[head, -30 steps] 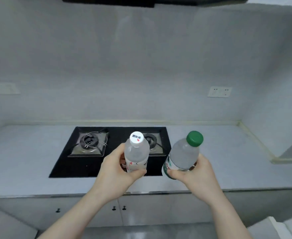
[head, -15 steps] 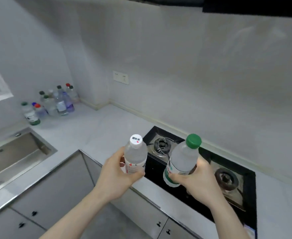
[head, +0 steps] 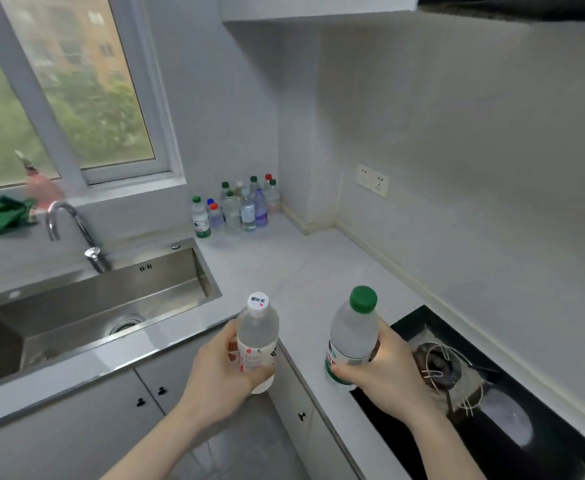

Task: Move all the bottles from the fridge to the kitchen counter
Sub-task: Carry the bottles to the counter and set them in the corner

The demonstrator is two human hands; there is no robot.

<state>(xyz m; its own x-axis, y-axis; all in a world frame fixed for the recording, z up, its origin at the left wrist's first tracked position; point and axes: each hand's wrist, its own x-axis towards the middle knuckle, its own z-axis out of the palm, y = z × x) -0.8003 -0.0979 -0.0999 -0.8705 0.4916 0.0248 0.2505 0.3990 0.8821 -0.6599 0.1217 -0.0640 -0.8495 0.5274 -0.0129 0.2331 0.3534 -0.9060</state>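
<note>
Bottles are in both hands. The left hand point(head: 220, 367) has its fingers and thumb wrapped around a clear bottle with a white cap point(head: 257, 337). This white-cap bottle has a white and red label and stands almost straight up. It is held in the air in front of the sink point(head: 87, 306), just off the sink's right corner and above the cupboard doors point(head: 145, 393). The right hand point(head: 384, 370) grips a clear bottle with a green cap point(head: 351, 336), and the thumb presses on its green and white label. This green-cap bottle leans a little toward the sink and is over the desk point(head: 301, 271), well to the right of the sink. Just past the right hand, still farther from the sink, is a black stove point(head: 492, 410) with a metal burner ring. Behind the sink's right end, a group of bottles point(head: 237, 206) stands on the desk in the corner by the wall. They have green, red and blue caps, and they stand close together and upright. A curved silver tap point(head: 73, 233) rises at the back of the sink. A green cloth point(head: 0, 214) lies on the sill behind the sink's left part, under the window point(head: 69, 88), with a blurry pink bottle point(head: 42, 185) next to it. A white wall socket point(head: 372, 180) is on the wall far to the right of the sink.
</note>
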